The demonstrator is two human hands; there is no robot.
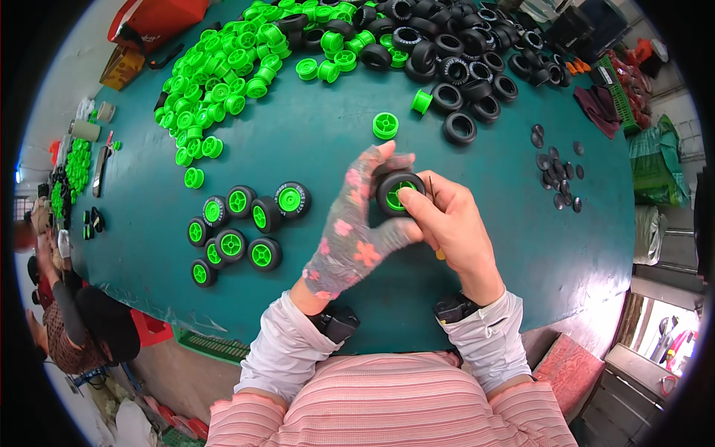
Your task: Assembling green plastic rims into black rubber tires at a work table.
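Observation:
Between my hands, above the table, is a small toy wheel [392, 195], a black tyre around a green spoked rim. My left hand [350, 231], in a flowered fingerless glove, curls around the tyre's left and top edge. My bare right hand [456, 223] grips it from the right, thumb pressed on the green rim. A thin dark shaft [430, 185] and a yellow end [440, 255] show at the right hand, perhaps one tool; the palm hides the rest. Just beyond lie a loose green rim [385, 125] and another green rim [421, 101].
Several tyred wheels [232, 244] lie on the green table [335, 97], left of my hands. Behind them is a heap of green rims [223, 71]; a heap of black tyres [454, 56] lies far right. Small black discs [557, 173] are scattered right. Another person [74, 320] sits left.

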